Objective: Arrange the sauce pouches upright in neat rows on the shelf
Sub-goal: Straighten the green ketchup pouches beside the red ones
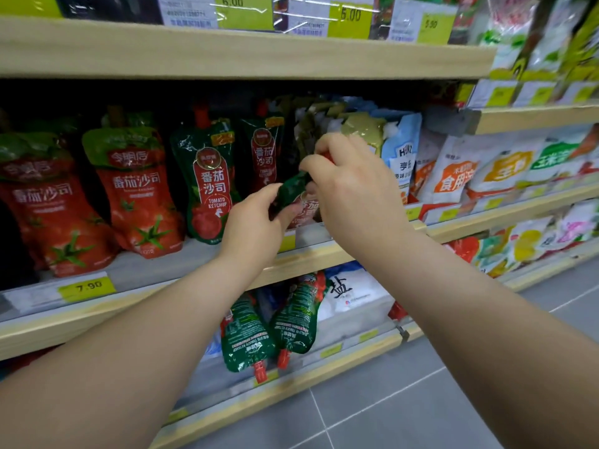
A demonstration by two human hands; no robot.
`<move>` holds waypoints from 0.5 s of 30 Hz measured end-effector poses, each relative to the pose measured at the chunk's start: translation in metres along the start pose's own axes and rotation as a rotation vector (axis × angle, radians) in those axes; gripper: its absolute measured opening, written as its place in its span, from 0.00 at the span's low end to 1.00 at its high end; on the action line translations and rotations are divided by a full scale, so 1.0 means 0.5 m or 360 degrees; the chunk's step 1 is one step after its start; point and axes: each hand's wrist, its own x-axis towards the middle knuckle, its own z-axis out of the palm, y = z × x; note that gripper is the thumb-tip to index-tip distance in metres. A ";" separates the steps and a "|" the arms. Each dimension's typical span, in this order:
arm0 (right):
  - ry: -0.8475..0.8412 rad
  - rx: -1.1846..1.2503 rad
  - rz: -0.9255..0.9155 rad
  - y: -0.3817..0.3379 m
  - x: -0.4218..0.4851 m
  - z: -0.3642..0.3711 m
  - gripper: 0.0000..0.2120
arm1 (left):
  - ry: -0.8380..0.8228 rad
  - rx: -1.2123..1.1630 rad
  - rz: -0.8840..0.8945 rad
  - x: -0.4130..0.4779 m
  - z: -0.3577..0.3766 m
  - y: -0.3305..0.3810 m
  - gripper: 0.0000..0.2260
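Note:
A dark green ketchup pouch (293,191) with a red cap is held between both hands at the front of the middle shelf (311,254). My right hand (350,186) pinches its red cap at the top. My left hand (256,218) grips its lower body. Two more green ketchup pouches (207,179) (264,153) stand upright just to the left. Further left stand two red tomato sauce pouches (139,196) (48,215). Two green pouches (248,335) (296,315) lie upside down on the shelf below.
Olive and white pouches (359,128) and a blue Heinz pouch (400,153) stand right behind my right hand. White bags (453,170) fill the shelf to the right. A salt bag (353,296) lies on the lower shelf. Grey floor tiles (405,400) are below. The upper shelf (227,50) overhangs.

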 end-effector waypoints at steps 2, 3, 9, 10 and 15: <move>0.0127 0.0126 0.0084 0.002 -0.009 0.014 0.20 | -0.0006 -0.0025 -0.0059 0.009 -0.004 -0.002 0.10; 0.0169 0.0194 0.0162 0.003 -0.021 0.020 0.23 | -0.0013 -0.0026 -0.0080 0.014 -0.006 -0.003 0.09; -0.0312 0.0713 0.0641 -0.004 -0.100 0.085 0.40 | -0.0052 -0.0168 -0.0155 0.038 -0.023 -0.004 0.11; -0.0371 0.0783 0.0670 -0.007 -0.099 0.097 0.42 | -0.0064 -0.0164 -0.0162 0.041 -0.025 -0.004 0.11; -0.0357 0.1039 0.0819 -0.032 -0.075 0.148 0.50 | -0.0114 -0.0109 -0.0254 0.049 -0.030 -0.007 0.12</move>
